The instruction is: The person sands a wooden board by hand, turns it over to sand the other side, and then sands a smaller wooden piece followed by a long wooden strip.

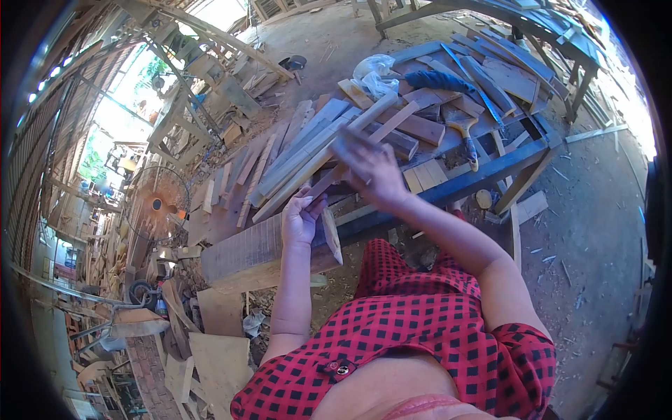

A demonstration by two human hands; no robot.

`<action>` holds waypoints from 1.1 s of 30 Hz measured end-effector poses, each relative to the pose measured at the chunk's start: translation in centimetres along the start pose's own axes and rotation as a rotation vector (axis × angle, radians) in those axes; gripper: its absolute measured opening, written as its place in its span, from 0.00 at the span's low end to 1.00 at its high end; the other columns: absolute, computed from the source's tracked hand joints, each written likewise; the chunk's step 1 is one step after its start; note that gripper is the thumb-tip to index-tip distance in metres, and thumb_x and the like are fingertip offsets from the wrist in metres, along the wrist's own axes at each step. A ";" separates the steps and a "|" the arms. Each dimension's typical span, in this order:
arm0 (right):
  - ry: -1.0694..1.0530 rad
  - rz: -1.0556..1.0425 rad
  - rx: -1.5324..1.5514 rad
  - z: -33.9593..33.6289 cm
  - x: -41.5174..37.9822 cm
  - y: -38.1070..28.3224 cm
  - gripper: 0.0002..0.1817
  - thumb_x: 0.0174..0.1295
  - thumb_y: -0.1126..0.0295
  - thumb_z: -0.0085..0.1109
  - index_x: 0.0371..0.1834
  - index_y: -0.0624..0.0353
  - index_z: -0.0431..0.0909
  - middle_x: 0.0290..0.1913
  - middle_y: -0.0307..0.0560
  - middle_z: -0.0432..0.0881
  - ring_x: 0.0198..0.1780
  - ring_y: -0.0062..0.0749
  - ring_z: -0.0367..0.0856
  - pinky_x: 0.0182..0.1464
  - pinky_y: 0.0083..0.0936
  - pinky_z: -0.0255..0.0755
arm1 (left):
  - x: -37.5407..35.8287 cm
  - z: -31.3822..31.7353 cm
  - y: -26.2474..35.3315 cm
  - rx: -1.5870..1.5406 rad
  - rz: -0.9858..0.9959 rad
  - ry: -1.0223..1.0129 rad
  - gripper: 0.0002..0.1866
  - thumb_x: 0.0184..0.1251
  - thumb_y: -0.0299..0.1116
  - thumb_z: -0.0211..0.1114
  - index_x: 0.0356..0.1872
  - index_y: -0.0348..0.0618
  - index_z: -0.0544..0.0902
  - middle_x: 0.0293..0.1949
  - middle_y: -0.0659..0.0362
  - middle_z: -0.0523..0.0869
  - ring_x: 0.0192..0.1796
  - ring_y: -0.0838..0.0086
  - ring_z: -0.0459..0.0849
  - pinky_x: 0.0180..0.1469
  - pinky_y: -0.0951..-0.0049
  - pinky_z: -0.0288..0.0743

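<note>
Near the middle of the head view, my left hand (pixel 302 218) is closed around the lower end of a narrow wooden strip (pixel 396 122). The strip slants up and right above the piled wood. My right hand (pixel 378 175) is over the strip, smeared by motion. At its fingers is a dark greyish flat shape (pixel 352 150), too blurred to name; the hand seems to grip it against the strip. Just below my left hand, a thick wooden beam (pixel 269 241) juts out to the left.
Several boards (pixel 301 171) cover the low dark-framed table (pixel 504 168). On them lie a wide paintbrush (pixel 464 133), a clear plastic bag (pixel 376 73), a dark blue cloth (pixel 439 81) and a blue straightedge (pixel 483 94). A round fan (pixel 157 204) stands left; another bench (pixel 483 17) stands behind.
</note>
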State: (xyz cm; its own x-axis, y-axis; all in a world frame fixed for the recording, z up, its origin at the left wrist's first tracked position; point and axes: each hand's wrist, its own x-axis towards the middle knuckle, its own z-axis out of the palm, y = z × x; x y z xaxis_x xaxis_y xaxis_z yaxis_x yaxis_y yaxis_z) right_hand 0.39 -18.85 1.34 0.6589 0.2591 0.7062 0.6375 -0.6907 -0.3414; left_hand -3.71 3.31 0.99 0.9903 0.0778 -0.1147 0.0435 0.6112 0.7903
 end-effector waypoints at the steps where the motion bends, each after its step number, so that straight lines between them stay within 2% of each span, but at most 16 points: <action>1: 0.036 -0.117 0.027 0.7 -0.3 -1.4 0.31 0.63 0.55 0.51 0.71 0.32 0.57 0.61 0.44 0.72 0.64 0.38 0.67 0.63 0.51 0.51 | 0.1 -0.2 -0.1 0.003 0.001 0.002 0.16 0.54 0.19 0.56 0.47 0.30 0.74 0.41 0.44 0.82 0.43 0.56 0.85 0.46 0.66 0.85; 5: -0.075 -0.233 0.162 0.4 -0.6 -3.7 0.32 0.63 0.55 0.51 0.72 0.31 0.57 0.62 0.42 0.72 0.64 0.36 0.66 0.62 0.53 0.51 | 0.0 -0.3 -0.3 -0.050 0.031 -0.031 0.16 0.55 0.20 0.56 0.46 0.29 0.74 0.42 0.44 0.82 0.45 0.55 0.85 0.48 0.64 0.84; 9: -0.048 -0.279 0.079 -0.5 0.2 0.4 0.31 0.63 0.56 0.50 0.72 0.29 0.56 0.63 0.42 0.70 0.64 0.35 0.67 0.63 0.53 0.50 | 0.0 -0.1 -0.1 -0.011 0.011 0.007 0.16 0.54 0.20 0.56 0.46 0.29 0.74 0.42 0.43 0.82 0.45 0.53 0.85 0.48 0.62 0.84; 11: -0.026 -0.054 -0.081 -1.1 0.9 3.3 0.31 0.64 0.55 0.49 0.72 0.29 0.55 0.63 0.43 0.71 0.64 0.35 0.68 0.63 0.51 0.49 | 0.0 -0.1 0.0 -0.007 0.007 -0.004 0.16 0.54 0.20 0.56 0.46 0.29 0.74 0.42 0.43 0.82 0.45 0.53 0.85 0.47 0.62 0.84; 13: -0.046 0.186 -0.018 -2.8 1.7 6.0 0.26 0.65 0.57 0.50 0.68 0.39 0.65 0.65 0.45 0.70 0.67 0.42 0.64 0.67 0.53 0.47 | -0.1 0.2 -0.1 -0.001 0.004 -0.014 0.15 0.54 0.20 0.56 0.45 0.29 0.74 0.42 0.43 0.82 0.45 0.52 0.85 0.47 0.61 0.84; 15: 0.015 0.345 -0.104 -1.7 1.4 11.6 0.25 0.66 0.56 0.49 0.67 0.46 0.67 0.66 0.47 0.68 0.68 0.42 0.63 0.67 0.48 0.49 | -0.4 0.7 0.0 0.018 0.018 -0.014 0.15 0.53 0.19 0.57 0.45 0.31 0.74 0.42 0.45 0.82 0.44 0.53 0.85 0.44 0.62 0.85; 18: 0.147 0.468 0.001 -4.2 0.4 13.1 0.24 0.67 0.59 0.48 0.66 0.50 0.67 0.67 0.48 0.66 0.68 0.44 0.62 0.67 0.43 0.52 | -0.6 0.5 0.0 -0.016 0.017 -0.023 0.14 0.55 0.20 0.57 0.45 0.34 0.74 0.41 0.49 0.81 0.41 0.57 0.85 0.40 0.62 0.86; 19: 0.149 0.469 -0.001 -4.5 -0.7 13.5 0.24 0.67 0.59 0.48 0.66 0.50 0.67 0.67 0.48 0.66 0.68 0.44 0.62 0.67 0.43 0.52 | -0.7 0.9 -0.1 -0.015 0.017 -0.026 0.14 0.55 0.20 0.57 0.45 0.34 0.74 0.41 0.49 0.81 0.41 0.57 0.85 0.40 0.62 0.86; 21: 0.083 0.199 -0.137 -5.1 -3.6 13.3 0.26 0.65 0.62 0.48 0.67 0.48 0.66 0.68 0.51 0.65 0.68 0.48 0.61 0.67 0.43 0.53 | -0.9 1.8 -0.6 0.184 0.109 0.061 0.13 0.58 0.21 0.57 0.45 0.38 0.73 0.41 0.53 0.80 0.37 0.62 0.85 0.37 0.62 0.86; 24: -0.020 0.101 -0.100 -6.7 -7.2 11.2 0.28 0.62 0.64 0.50 0.69 0.46 0.64 0.68 0.52 0.64 0.68 0.52 0.59 0.68 0.44 0.52 | -0.6 2.1 -1.1 0.272 0.192 0.116 0.12 0.60 0.22 0.57 0.45 0.42 0.73 0.41 0.56 0.78 0.37 0.65 0.83 0.32 0.63 0.85; 28: -0.113 0.122 -0.041 -6.7 -9.9 10.4 0.29 0.61 0.65 0.51 0.69 0.43 0.63 0.68 0.53 0.63 0.68 0.54 0.59 0.68 0.44 0.52 | 0.7 1.6 -0.8 0.163 0.273 0.079 0.14 0.59 0.21 0.58 0.46 0.43 0.72 0.41 0.59 0.76 0.39 0.69 0.80 0.25 0.66 0.81; 30: -0.109 0.174 -0.106 -6.0 -10.6 10.8 0.29 0.63 0.60 0.48 0.70 0.40 0.61 0.67 0.51 0.66 0.68 0.46 0.61 0.68 0.45 0.49 | 1.1 1.9 0.1 0.167 0.340 0.106 0.14 0.59 0.21 0.57 0.47 0.44 0.72 0.41 0.59 0.76 0.39 0.69 0.80 0.25 0.66 0.81; 31: -0.121 0.145 -0.089 -5.6 -10.9 11.0 0.29 0.63 0.60 0.48 0.70 0.40 0.61 0.67 0.51 0.66 0.68 0.46 0.61 0.68 0.45 0.49 | 1.3 2.1 0.6 0.186 0.376 0.103 0.15 0.58 0.21 0.57 0.47 0.44 0.72 0.41 0.58 0.76 0.38 0.70 0.80 0.25 0.66 0.81; 33: -0.196 0.186 -0.274 -4.9 -11.2 11.1 0.28 0.64 0.58 0.48 0.69 0.40 0.63 0.67 0.48 0.66 0.69 0.45 0.61 0.68 0.50 0.48 | 1.4 2.2 2.2 0.171 0.416 0.128 0.14 0.58 0.19 0.56 0.45 0.43 0.72 0.41 0.57 0.76 0.36 0.70 0.80 0.23 0.66 0.82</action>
State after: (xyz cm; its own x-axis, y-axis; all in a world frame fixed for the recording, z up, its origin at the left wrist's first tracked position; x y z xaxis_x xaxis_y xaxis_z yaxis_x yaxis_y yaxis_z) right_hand -1.84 -32.73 -7.29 0.8338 0.2185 0.5069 0.3874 -0.8859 -0.2554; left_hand -1.91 3.04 3.93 0.9044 0.3923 0.1677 -0.3221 0.3700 0.8714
